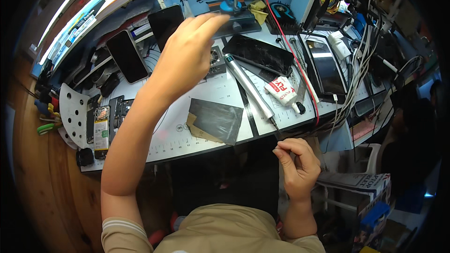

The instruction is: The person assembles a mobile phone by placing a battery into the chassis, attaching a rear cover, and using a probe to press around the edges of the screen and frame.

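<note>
My left hand (190, 49) is raised over the back of the bench, fingers stretched out to the right and its thumb side partly hidden. Its fingertips are nearest a black stand with a blue part (229, 2); no held thing shows. At the bench's front edge my right hand (298, 165) is closed in a pinch, and what it holds, if anything, is too small to name. Just above those fingertips is the dark tip of a silver pen-shaped tool (251, 89). A dark grey sheet (218, 118) lies over a brown piece on the white mat (173, 133).
Right of the tool lie a cracked black phone (260, 54), a white-and-red tube (282, 90) and a tablet frame (323, 63). Cables (363, 72) hang at the right. An opened phone (101, 131) lies at the left, and a dark-screened phone (127, 56) leans behind it.
</note>
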A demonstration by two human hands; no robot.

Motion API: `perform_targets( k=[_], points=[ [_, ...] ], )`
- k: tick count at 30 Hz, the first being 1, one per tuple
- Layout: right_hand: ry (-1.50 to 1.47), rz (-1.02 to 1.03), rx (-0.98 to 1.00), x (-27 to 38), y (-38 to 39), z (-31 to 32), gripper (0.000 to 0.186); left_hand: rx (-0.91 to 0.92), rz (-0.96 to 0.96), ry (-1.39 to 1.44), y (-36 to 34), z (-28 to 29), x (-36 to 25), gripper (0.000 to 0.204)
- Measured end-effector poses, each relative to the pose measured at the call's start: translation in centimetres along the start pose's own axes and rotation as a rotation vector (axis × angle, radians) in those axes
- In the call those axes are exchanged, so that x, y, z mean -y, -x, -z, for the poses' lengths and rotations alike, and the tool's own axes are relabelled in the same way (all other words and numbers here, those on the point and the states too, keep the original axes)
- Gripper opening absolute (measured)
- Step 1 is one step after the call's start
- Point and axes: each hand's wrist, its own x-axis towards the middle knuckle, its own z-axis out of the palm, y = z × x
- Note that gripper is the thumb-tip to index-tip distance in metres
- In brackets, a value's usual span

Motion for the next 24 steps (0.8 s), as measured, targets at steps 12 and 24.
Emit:
perform_targets(
  k=[12, 24],
  points=[
    [0.161, 0.371, 0.268, -0.3, -5.2, -7.9, 0.021, 0.538, 0.183, 0.381, 9.3, 3.8, -0.9, 0.049],
    [0.314, 0.292, 0.441, 0.4, -4.8, -7.5, 0.024, 0.419, 0.179, 0.431, 11.6, 3.4, -0.7, 0.048]
  ],
)
